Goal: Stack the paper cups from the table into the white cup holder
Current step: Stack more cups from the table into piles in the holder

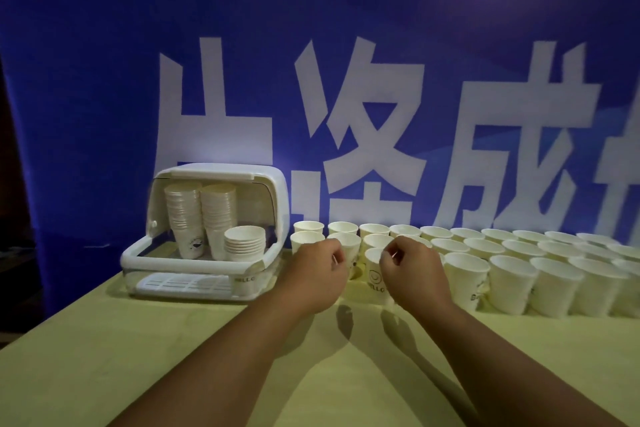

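The white cup holder (194, 263) stands at the table's left with its lid raised. Inside it are two tall stacks of paper cups (201, 215) and a short stack (244, 243). Several loose paper cups (509, 281) stand upright in rows along the back of the table, from the holder to the right edge. My left hand (315, 274) hovers with curled fingers just in front of the leftmost cups (306, 239). My right hand (412, 274) is curled too, beside a cup with a smile print (374, 274). Neither hand visibly holds a cup.
The yellow-green table (138, 357) stretches toward me in front of the cups. A blue banner with large white characters (346, 97) hangs right behind the cup rows and the holder. The table's left edge drops off into darkness.
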